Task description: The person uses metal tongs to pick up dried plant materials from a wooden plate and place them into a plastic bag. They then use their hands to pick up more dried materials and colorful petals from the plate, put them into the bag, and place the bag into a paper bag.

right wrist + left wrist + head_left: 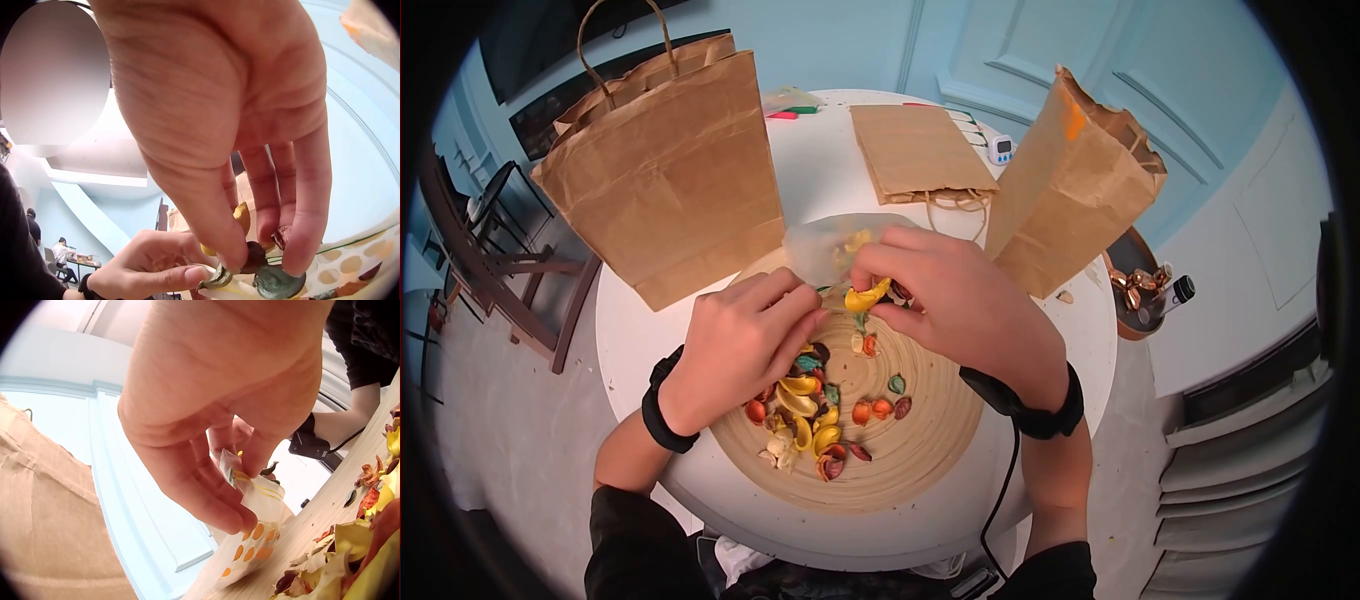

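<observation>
My left hand (750, 335) pinches the lip of a translucent zip bag (262, 503) printed with orange dots. Yellow pieces show inside the bag. Right at the bag's mouth, my right hand (935, 285) holds several dried petals between thumb and fingers: a yellow petal (867, 298), a green one (278, 282) and dark red ones. Below both hands lies a round wooden board (930, 450). A heap of yellow, red and green dried petals (798, 402) covers its left part, and a few orange petals (872, 410) lie apart near its middle.
A tall brown paper bag (665, 185) with handles stands at the left, another paper bag (1075, 190) at the right. A folded paper bag (920, 150) lies at the back of the white table (815, 165), beside a small white timer (1000, 149). A cable hangs by my right wrist.
</observation>
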